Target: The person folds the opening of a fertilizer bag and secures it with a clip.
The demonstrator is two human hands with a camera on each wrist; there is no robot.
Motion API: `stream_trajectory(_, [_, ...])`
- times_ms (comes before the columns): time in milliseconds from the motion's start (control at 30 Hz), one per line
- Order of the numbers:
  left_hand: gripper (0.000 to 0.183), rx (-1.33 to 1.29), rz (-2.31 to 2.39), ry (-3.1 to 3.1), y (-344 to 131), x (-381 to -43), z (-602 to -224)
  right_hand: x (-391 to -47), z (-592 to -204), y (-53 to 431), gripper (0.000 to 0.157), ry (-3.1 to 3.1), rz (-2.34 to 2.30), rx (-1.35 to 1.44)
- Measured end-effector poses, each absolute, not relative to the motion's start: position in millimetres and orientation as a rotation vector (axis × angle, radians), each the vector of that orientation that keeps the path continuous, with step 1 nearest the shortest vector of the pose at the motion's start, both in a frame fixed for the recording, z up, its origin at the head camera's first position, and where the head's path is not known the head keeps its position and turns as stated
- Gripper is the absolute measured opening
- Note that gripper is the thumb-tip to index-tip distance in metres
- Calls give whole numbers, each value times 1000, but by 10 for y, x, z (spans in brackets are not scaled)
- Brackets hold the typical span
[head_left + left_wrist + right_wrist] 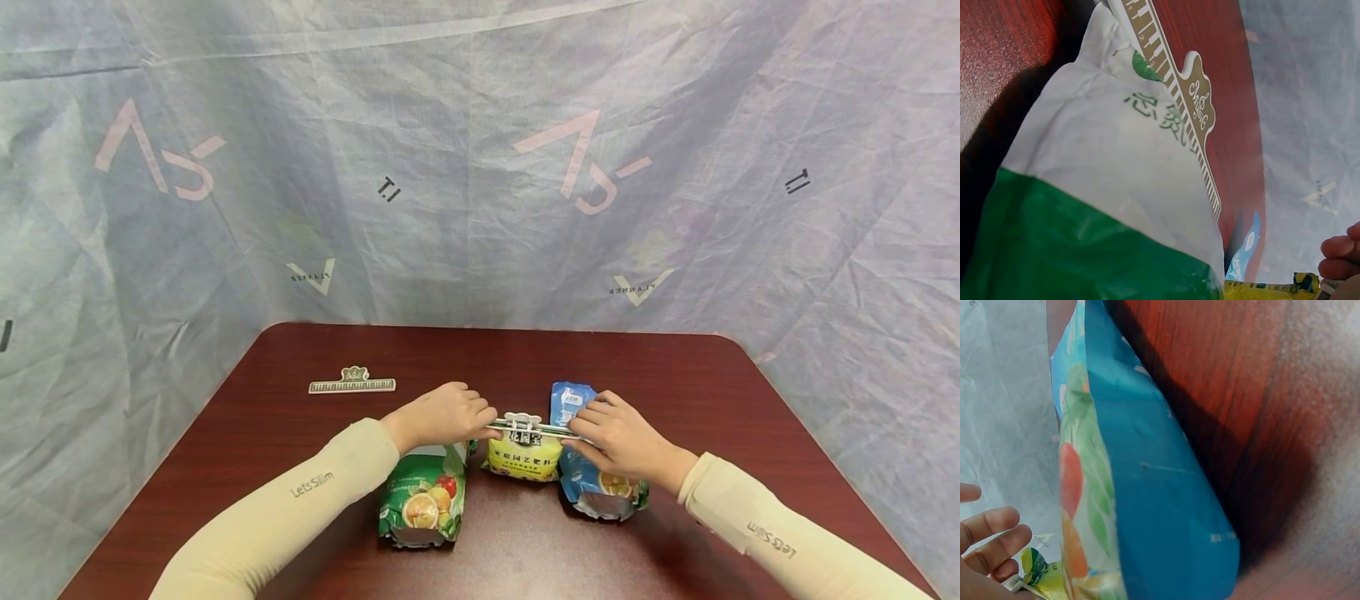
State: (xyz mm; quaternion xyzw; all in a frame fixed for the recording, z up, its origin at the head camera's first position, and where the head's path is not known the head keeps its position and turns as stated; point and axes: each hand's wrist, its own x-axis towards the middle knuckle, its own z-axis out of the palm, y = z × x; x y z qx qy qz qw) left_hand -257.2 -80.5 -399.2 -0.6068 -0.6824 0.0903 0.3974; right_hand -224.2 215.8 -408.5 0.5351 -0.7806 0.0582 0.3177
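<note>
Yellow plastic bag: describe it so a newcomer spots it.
On the dark red table, find the green printed bag and blue printed bag. The yellow plastic bag sits between them, a long pale clip at its top; it alone is mostly yellow.

Both hands [450,414] curled, pinching; forearms [296,500] angled inward

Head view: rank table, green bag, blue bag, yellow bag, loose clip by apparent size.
1. Table
2. Green bag and blue bag: too close to rank, both partly covered
3. Yellow bag
4. Loose clip

Grey cloth [465,208] behind red-brown table [517,550]
</note>
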Motion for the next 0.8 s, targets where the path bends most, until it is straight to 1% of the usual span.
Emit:
stream_trajectory(167, [37, -1517, 282, -1750, -806, -2573, -4013, -2251, -4095, 2163, 21, -2048, 152, 1407])
stream_trajectory(400, [41, -1473, 274, -1625, -801, -2564, -3983, -2247, -4087, 2167, 20, -2053, 135, 1405])
stream_trajectory(567, [38, -1440, 311, -1639, -818, -2552, -4039, -2236, -4098, 2163, 22, -2044, 143, 1404])
stream_trajectory(800, [37, -1414, 247, -1657, -836, -2495, -4074, -2215, -4119, 2159, 21, -2005, 194, 1406])
